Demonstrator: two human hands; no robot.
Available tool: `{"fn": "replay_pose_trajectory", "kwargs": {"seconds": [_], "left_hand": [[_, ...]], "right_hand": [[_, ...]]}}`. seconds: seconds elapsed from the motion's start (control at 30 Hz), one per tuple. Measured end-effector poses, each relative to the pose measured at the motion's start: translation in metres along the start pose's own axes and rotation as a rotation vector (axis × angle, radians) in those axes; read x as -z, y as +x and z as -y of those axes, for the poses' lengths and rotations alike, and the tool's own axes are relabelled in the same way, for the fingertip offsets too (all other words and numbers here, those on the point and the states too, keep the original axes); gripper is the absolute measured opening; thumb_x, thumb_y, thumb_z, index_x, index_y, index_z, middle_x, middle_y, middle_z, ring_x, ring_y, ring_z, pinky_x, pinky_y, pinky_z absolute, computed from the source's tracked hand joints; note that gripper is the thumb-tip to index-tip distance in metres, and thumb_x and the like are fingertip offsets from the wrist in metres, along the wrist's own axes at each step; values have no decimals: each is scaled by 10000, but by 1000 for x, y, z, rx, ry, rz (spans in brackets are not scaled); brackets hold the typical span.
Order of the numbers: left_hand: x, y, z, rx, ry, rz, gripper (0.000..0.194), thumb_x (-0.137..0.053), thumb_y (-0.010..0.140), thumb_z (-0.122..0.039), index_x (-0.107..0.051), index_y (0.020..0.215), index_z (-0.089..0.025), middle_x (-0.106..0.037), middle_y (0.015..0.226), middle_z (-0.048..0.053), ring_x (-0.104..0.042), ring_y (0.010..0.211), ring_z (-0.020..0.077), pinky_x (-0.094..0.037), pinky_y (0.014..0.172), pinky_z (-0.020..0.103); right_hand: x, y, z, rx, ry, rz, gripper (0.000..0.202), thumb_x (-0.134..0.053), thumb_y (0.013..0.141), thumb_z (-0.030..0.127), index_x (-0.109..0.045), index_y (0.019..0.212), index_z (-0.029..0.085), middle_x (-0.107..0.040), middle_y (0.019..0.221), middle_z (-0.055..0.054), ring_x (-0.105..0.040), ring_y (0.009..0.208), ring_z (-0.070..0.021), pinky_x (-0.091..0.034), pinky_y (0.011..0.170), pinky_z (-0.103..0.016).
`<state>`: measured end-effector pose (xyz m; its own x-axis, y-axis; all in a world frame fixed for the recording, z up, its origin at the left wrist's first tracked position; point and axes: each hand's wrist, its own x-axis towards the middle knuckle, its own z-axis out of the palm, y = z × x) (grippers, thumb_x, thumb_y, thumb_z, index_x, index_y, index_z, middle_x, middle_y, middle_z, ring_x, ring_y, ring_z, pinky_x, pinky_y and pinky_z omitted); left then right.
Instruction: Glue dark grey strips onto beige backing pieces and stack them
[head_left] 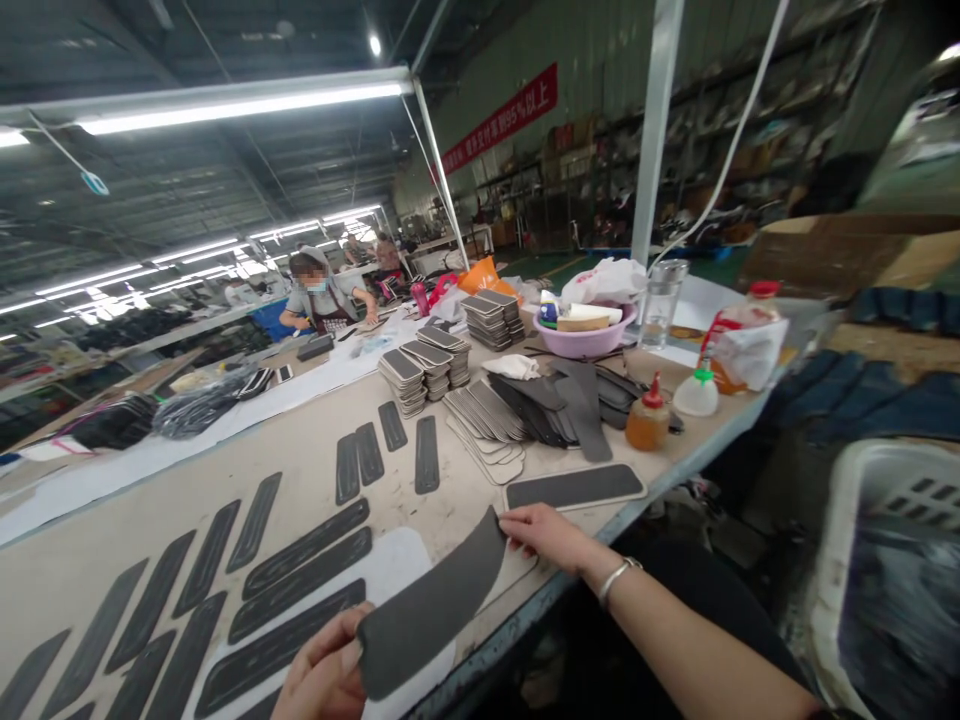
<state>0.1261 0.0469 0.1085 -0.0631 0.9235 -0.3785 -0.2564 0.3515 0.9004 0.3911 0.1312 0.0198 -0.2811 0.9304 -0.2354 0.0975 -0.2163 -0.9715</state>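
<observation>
The left hand (324,668) at eight o'clock and right hand (551,536) at two pinch the gray strip (431,612) in their grips, likely a holding step, and the next move seems to need steady ends.

Left hand (326,665) holds a pinch grip. Right hand (549,535), at two o'clock from it, also pinches; right forearm (690,640) extends toward ten o'clock.
</observation>
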Motion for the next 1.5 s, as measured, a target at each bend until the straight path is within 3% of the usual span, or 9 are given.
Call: {"fn": "replay_pose_trajectory", "kwargs": {"seconds": [0.2, 0.37, 0.5, 0.6, 0.77, 1.07, 1.5], "left_hand": [[10, 6, 6, -48, 77, -30, 270, -658, 569, -443, -614, 730, -231, -634, 718, 28, -612, 723, 239, -498, 604, 316], [27, 25, 22, -45, 170, -119, 321, -710, 575, -435, -568, 751, -206, -571, 662, -17, -546, 597, 144, -431, 530, 238], [49, 43, 45, -19, 455, -158, 376, -715, 541, -500, -538, 622, -179, -464, 542, -57, -440, 494, 92, -349, 487, 205], [63, 54, 59, -31, 653, -147, 401, -668, 543, -551, -528, 584, -178, -410, 476, -69, -387, 446, 90, -293, 464, 213], [76, 68, 67, -61, 1017, -121, 307, -592, 635, -486, -542, 633, -183, -491, 489, -52, -470, 475, 128, -319, 499, 236], [57, 61, 55, -81, 1377, -125, 163, -524, 748, -247, -452, 886, -203, -651, 671, -21, -619, 675, 160, -362, 608, 243], [45, 58, 56, -69, 1566, -128, 207, -502, 787, -188, -432, 982, -181, -665, 804, 61, -628, 826, 203, -372, 688, 268]], "right_hand": [[5, 3, -1, 2, -54, -93, 193, -546, 757, 295, -651, 791, 137, -559, 589, 14, -476, 509, -70, -404, 487, -161], [16, 1, -7, -45, -197, -161, 165, -563, 736, 247, -635, 834, 136, -586, 574, 12, -524, 492, -85, -423, 488, -177], [17, -2, -15, -82, -326, -159, 268, -606, 680, 167, -601, 946, 145, -623, 583, 20, -553, 485, -94, -410, 478, -179], [14, -4, -19, -84, -424, -179, 257, -603, 655, 127, -588, 910, 157, -637, 601, 20, -568, 512, -99, -393, 491, -179], [12, -4, -19, -62, -568, -218, 196, -596, 647, 125, -599, 838, 171, -655, 654, 10, -598, 611, -117, -385, 560, -190], [11, -2, -16, -48, -720, -218, 124, -598, 652, 178, -604, 776, 179, -662, 691, 1, -597, 666, -134, -368, 611, -212], [11, 3, -21, -59, -873, -160, 105, -588, 703, 276, -599, 746, 181, -648, 662, -15, -593, 659, -155, -352, 586, -234]]}}
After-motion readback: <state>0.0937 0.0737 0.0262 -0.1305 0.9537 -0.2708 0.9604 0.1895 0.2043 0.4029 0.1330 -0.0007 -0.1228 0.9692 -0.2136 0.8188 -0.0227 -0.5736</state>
